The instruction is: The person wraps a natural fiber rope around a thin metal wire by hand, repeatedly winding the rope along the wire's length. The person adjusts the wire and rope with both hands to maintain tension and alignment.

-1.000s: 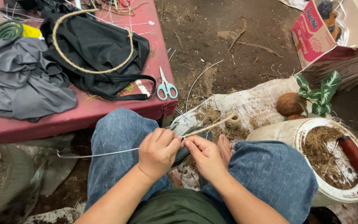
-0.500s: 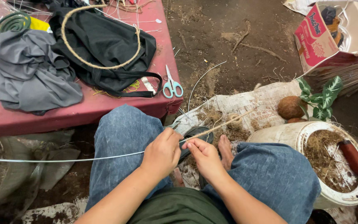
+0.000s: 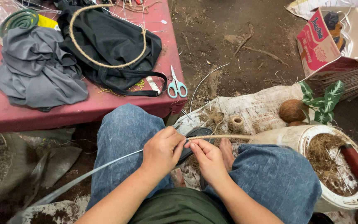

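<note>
My left hand (image 3: 161, 150) and my right hand (image 3: 207, 158) meet above my lap, between my jeans-clad knees. Both pinch a long stiff wire (image 3: 88, 174) that runs down to the lower left. Right of my fingers the wire is wrapped in brown twine (image 3: 224, 136). My left fingers are closed around the wire; my right thumb and forefinger grip the twine-wrapped part. A small ball of twine (image 3: 236, 123) lies on the white sack (image 3: 262, 108) just beyond my hands.
A low red table (image 3: 17, 114) at left carries a grey cloth (image 3: 34, 74), a black bag (image 3: 108, 41) with a twine-wrapped hoop (image 3: 104, 64), and scissors (image 3: 175, 85). A white bucket of fibre (image 3: 332, 166), a small plant (image 3: 324, 99) and a cardboard box (image 3: 332, 41) stand right.
The camera view shifted slightly; the wire's far left end has swung lower and out of view. Both hands stay together on the wire and twine.
</note>
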